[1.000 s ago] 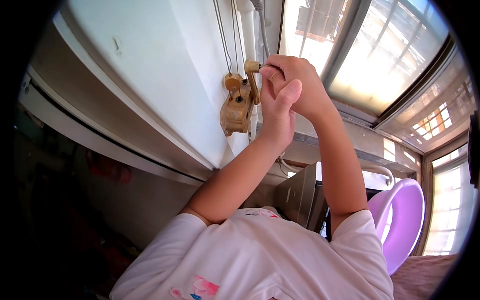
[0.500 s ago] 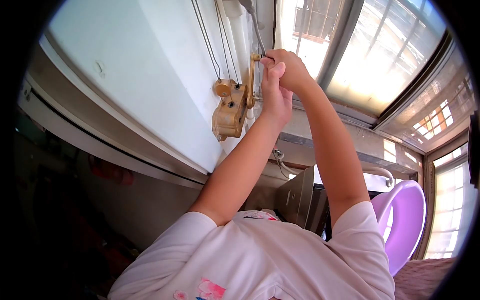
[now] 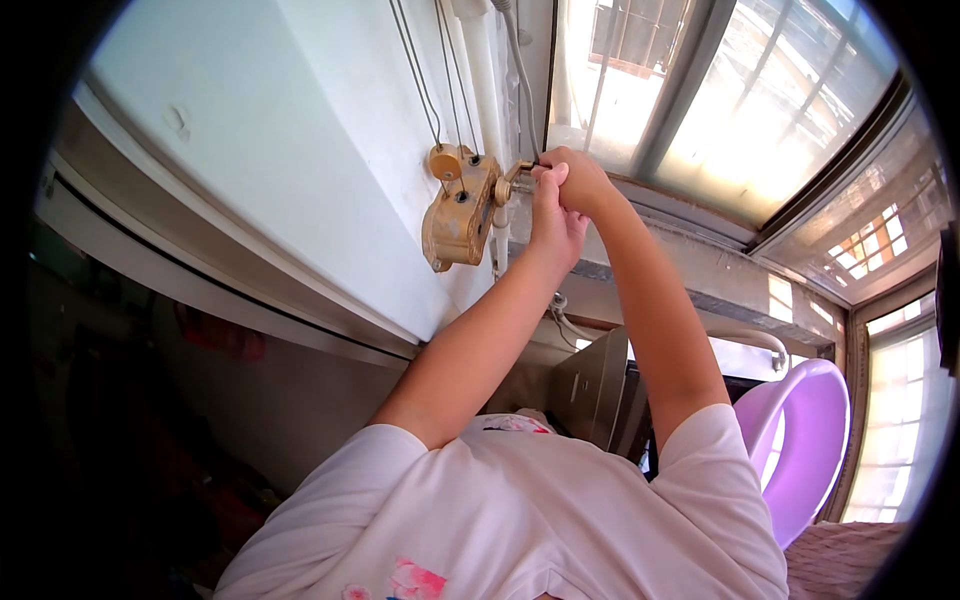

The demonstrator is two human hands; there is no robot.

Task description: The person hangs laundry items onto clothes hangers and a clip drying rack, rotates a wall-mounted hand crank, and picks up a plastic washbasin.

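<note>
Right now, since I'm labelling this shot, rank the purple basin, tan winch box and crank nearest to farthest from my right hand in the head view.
1. Crank: left, at the right hand.
2. Tan winch box: farther left, slightly lower.
3. Purple basin: lower right.

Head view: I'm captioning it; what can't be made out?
In the head view:
Outer end of the angled tan crank handle, hidden by the bare left hand and right hand.
Tops of the thin dark wires, cut off by the upper edge.
Part of the round lilac basin, hidden by the white sleeve.
Detail beyond the grey-framed window, lost to glare.
</note>
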